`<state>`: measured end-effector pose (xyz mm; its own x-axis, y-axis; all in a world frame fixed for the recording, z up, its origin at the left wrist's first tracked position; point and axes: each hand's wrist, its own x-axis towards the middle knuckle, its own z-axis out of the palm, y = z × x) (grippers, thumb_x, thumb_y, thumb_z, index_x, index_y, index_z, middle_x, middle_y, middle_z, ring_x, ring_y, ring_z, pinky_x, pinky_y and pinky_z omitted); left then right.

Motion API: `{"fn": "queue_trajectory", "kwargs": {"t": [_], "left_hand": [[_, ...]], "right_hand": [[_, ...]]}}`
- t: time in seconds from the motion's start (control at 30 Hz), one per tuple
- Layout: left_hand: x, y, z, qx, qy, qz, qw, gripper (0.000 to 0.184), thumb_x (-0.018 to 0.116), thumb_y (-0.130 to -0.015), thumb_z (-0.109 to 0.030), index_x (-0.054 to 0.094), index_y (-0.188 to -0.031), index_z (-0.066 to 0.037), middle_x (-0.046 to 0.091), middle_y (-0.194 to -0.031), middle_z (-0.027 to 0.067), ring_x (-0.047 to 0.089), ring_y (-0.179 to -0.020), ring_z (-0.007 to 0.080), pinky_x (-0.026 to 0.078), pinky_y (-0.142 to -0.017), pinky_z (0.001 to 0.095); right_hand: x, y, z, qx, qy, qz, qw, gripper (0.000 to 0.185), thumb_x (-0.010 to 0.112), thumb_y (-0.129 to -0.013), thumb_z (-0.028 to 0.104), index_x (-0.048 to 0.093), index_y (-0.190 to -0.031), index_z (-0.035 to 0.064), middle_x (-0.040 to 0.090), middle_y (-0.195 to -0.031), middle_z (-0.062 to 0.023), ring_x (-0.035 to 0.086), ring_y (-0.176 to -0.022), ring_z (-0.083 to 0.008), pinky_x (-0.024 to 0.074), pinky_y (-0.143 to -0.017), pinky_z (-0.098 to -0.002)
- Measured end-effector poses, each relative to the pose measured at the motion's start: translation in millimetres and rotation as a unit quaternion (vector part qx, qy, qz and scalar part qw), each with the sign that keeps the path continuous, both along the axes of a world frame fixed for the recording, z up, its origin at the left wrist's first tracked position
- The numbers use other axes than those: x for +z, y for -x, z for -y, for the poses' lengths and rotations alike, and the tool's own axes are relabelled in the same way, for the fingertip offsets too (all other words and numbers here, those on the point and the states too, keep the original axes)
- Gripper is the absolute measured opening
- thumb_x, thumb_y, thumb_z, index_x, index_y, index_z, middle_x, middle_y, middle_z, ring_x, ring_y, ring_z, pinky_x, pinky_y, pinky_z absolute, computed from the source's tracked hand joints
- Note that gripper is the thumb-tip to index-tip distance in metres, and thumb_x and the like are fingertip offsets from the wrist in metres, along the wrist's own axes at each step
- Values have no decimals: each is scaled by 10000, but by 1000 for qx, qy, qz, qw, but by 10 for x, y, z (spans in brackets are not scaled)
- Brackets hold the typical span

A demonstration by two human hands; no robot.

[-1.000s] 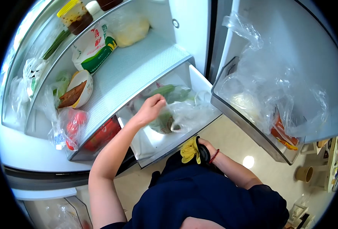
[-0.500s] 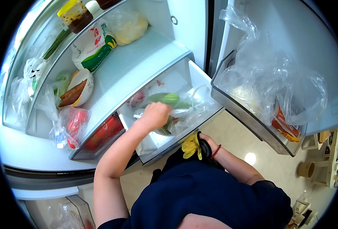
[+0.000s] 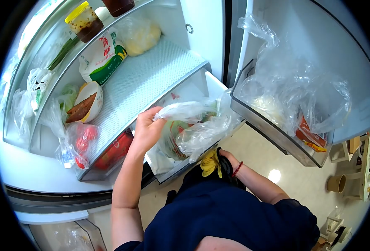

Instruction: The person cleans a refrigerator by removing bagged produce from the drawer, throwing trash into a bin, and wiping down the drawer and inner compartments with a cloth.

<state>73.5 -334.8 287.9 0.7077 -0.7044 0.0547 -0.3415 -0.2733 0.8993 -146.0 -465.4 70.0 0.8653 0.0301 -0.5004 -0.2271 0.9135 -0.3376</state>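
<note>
In the head view, my left hand (image 3: 146, 127) pinches the edge of a clear plastic bag (image 3: 183, 111) above an open fridge drawer (image 3: 159, 162). The bag stretches to the right across the drawer, over green and reddish produce that shows only in part. Another crumpled clear bag (image 3: 208, 136) lies along the drawer's front side. Low in front of my body, my right hand (image 3: 228, 158) is closed around a bunched yellow and black cloth item (image 3: 210, 163), perhaps gloves; most of its fingers are hidden.
Above the drawer, a glass shelf (image 3: 164, 54) bears a white-and-green packet (image 3: 103, 58), a bowl (image 3: 93, 98) and bagged food. The open door's bin (image 3: 272, 136) juts out at right, stuffed with plastic bags. A bucket (image 3: 336, 184) stands on the floor.
My left hand has come up and left out of the drawer, drawing the clear bag's edge with it. The bag now covers the green vegetable. My right hand has barely moved.
</note>
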Motion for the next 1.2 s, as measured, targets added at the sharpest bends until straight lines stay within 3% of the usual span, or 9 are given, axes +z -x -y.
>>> {"fn": "queue_trajectory", "kwargs": {"t": [0.2,0.4,0.57,0.7,0.93,1.07,1.1,1.13,1.2], "left_hand": [[138,-33,-113,2,262,-211,942,135,630,-850,-71,639,-971,-12,649,-841,20,578,-734,74,459,-645,228],[660,-185,-29,16,364,-212,907,171,627,-830,-63,610,-989,-2,660,-922,73,636,-822,161,506,-760,302],[1305,-509,34,-3,371,-136,919,231,538,-894,-137,581,-1079,-4,642,-1011,82,620,-917,188,495,-833,330],[1625,-967,130,-11,301,-105,948,169,584,-866,-98,610,-1008,-12,660,-916,64,636,-813,170,517,-751,321],[1529,-1459,351,20,133,120,984,105,619,-834,-90,665,-909,-32,666,-818,10,579,-710,77,460,-650,234],[1159,-1823,514,105,51,244,963,200,624,-823,-119,660,-978,3,676,-810,77,602,-757,153,463,-709,298],[1156,-1762,549,165,5,221,961,254,632,-808,-132,653,-1024,0,674,-878,133,622,-780,194,469,-739,310],[1017,-1869,594,205,59,229,950,285,623,-822,-152,611,-1069,-10,653,-912,144,617,-759,226,483,-711,338],[974,-1819,654,238,184,-74,951,256,565,-868,-126,545,-1097,-12,621,-935,143,596,-742,244,501,-656,383]], "right_hand": [[-382,-21,5,5,60,-15,998,452,376,-942,290,507,-1170,-77,612,-1105,-185,608,-997,-263,460,-941,-354],[-131,0,-35,-16,24,-12,1000,455,363,-948,299,505,-1167,-73,612,-1100,-180,606,-994,-266,463,-934,-353],[-33,-2,-44,-2,8,9,1000,470,358,-949,298,495,-1162,-97,610,-1101,-206,600,-1019,-300,459,-945,-364],[-192,-17,-40,-13,9,17,1000,469,361,-942,286,498,-1162,-104,604,-1124,-227,595,-1042,-319,452,-956,-372],[-348,-20,-32,-7,8,46,999,481,359,-939,305,501,-1160,-97,591,-1134,-253,579,-1059,-359,433,-974,-400],[-251,-5,-43,-8,21,52,998,485,352,-943,309,500,-1169,-94,590,-1139,-245,569,-1076,-350,424,-984,-398],[-277,-18,-47,-15,16,41,999,472,348,-930,296,518,-1131,-96,604,-1100,-238,595,-1020,-332,455,-943,-394],[-335,-10,-47,-13,7,42,999,472,348,-930,296,518,-1131,-96,604,-1100,-238,595,-1020,-333,455,-944,-395],[-436,-20,-12,-10,-8,46,999,472,347,-930,294,517,-1132,-97,604,-1100,-239,595,-1020,-334,455,-946,-397]]}}
